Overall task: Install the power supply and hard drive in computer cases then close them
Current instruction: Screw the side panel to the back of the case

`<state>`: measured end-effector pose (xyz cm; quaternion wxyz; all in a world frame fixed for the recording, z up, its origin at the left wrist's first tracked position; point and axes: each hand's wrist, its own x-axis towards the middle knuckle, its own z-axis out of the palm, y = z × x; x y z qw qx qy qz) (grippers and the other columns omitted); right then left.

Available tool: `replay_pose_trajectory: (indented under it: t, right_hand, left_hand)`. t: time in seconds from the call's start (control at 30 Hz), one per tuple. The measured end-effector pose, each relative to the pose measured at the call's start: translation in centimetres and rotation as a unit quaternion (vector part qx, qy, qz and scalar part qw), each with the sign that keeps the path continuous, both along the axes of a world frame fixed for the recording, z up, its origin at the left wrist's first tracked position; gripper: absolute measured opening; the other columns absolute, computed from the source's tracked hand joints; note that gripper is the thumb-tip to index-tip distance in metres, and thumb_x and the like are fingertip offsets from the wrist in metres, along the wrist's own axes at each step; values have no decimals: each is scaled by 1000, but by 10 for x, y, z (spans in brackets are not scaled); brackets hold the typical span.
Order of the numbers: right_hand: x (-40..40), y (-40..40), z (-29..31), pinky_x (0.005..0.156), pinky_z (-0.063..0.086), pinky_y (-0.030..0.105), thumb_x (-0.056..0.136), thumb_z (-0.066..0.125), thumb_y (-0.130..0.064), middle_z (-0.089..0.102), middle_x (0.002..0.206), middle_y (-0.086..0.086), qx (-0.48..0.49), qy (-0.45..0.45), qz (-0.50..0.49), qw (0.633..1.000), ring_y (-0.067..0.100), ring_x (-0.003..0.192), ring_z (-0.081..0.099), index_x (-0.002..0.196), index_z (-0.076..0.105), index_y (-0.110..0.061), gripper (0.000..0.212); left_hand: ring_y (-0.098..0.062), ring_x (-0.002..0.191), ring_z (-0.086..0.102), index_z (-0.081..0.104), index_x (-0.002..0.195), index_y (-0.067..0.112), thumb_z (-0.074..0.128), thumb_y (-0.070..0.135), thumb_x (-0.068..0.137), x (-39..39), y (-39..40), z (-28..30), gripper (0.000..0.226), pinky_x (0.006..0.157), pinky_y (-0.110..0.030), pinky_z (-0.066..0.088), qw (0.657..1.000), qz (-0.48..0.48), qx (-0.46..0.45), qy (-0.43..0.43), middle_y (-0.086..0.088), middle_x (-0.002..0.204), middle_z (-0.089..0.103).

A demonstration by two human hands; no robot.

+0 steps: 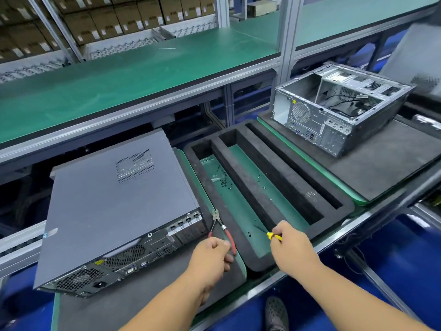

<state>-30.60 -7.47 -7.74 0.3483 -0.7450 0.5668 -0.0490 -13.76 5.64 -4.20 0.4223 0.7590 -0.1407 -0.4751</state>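
I see both forearms reaching forward and down from the bottom edge, bare to the elbow, converging on the near part of the surface (pixel 381 163). My left hand (pixel 210 256) has its fingers curled around one red handle of a pair of pliers (pixel 220 226), knuckles up, wrist slightly bent inward; the pliers lie with their metal nose pointing away, just beside the back corner of the closed computer case (pixel 114 206). My right hand (pixel 292 244) is curled shut around the yellow handle of a screwdriver (pixel 273 236), whose dark shaft points left and away over the near end of the foam tray (pixel 257 168).

The closed case lies flat on a dark mat (pixel 114 311) on the left, its side panel on and the rear ports facing me. The foam tray sits between the two cases, with long slots; a scatter of small black screws (pixel 222 181) lies on the green bottom of the left slot, and a few more in the next slot.

The open computer case (pixel 338 108) rests on a second mat on the right, well apart from both hands, its side off and loose black cables visible inside. I cannot tell whether a drive or power supply sits in it.

A green shelf (pixel 143 75) runs above the surface, with stacked cardboard boxes (pixel 102 22) behind it.
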Motion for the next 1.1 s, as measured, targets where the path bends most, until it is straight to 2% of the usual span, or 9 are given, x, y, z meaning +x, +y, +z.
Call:
replay_pose_trajectory:
  t: [0.13, 0.2, 0.33, 0.43, 0.5, 0.6, 0.77, 0.97, 1.1]
  right_hand:
    - [22, -24, -12, 46, 27, 30, 91, 48, -6, 52, 73, 0, -50, 131, 150, 979, 21, 64, 52, 86, 41, -19, 16]
    - [33, -28, -13, 46, 28, 30, 85, 51, 1, 46, 69, -1, -50, 171, 193, 965, 20, 61, 47, 87, 39, -18, 23]
    - [44, -33, -21, 46, 28, 29, 83, 54, 1, 43, 69, -2, -44, 196, 214, 956, 16, 57, 43, 91, 43, -17, 23]
    - [42, -38, -20, 45, 27, 28, 83, 50, -2, 47, 71, -2, -23, 186, 200, 962, 15, 58, 43, 83, 40, -20, 21]
    - [39, -41, -16, 46, 29, 29, 84, 48, -5, 52, 74, -1, -6, 169, 176, 970, 14, 59, 44, 79, 39, -23, 21]
    - [31, -45, -3, 52, 40, 29, 92, 49, -14, 62, 81, -1, 0, 119, 123, 985, 18, 65, 53, 89, 51, -25, 12]
    - [18, -37, 43, 55, 50, 31, 97, 53, -30, 68, 78, -6, 17, -28, 61, 998, 15, 59, 59, 93, 61, -37, 11]
    - [6, -5, 100, 53, 48, 21, 96, 60, -32, 73, 78, -12, 34, -148, 32, 988, 4, 68, 63, 96, 66, -42, 13]
    - [1, 12, 124, 56, 44, 19, 97, 61, -31, 73, 75, -13, 35, -185, 29, 982, -3, 65, 61, 98, 69, -39, 11]
  left_hand:
    - [-15, 61, 52, 67, 95, 7, 56, 19, 100, -2, -19, 2, 17, 48, -19, 39, 1000, 4, 3, 1, -5, 77, 68]
    - [-15, 61, 53, 67, 94, 8, 57, 20, 99, 0, -23, 2, 16, 49, -21, 38, 1000, 9, 8, -2, -2, 74, 69]
    - [-16, 61, 53, 68, 95, 8, 55, 17, 98, 7, -20, -4, 16, 50, -23, 38, 999, 30, 28, 2, -1, 71, 69]
    - [-17, 62, 53, 68, 100, 6, 55, 16, 98, 10, -17, -10, 17, 51, -24, 38, 998, 50, 36, 5, -3, 74, 68]
    - [-17, 62, 54, 69, 101, 5, 55, 16, 99, 12, -16, -12, 17, 51, -24, 39, 997, 63, 34, 12, -4, 74, 68]
    - [-18, 63, 56, 69, 98, 5, 56, 14, 98, 15, -15, -11, 16, 52, -25, 40, 997, 75, 21, 28, -4, 74, 68]
    - [-16, 66, 61, 70, 99, 4, 57, 18, 100, 14, -18, -4, 19, 58, -25, 44, 996, 67, -10, 55, -5, 79, 70]
    - [-19, 71, 65, 65, 110, 6, 54, 22, 105, 15, -40, 12, 20, 52, -25, 48, 983, 114, -84, 116, -15, 100, 71]
    - [-18, 64, 65, 66, 115, 3, 47, 28, 109, 20, -53, 31, 31, 54, -25, 44, 958, 151, -133, 204, -13, 87, 72]
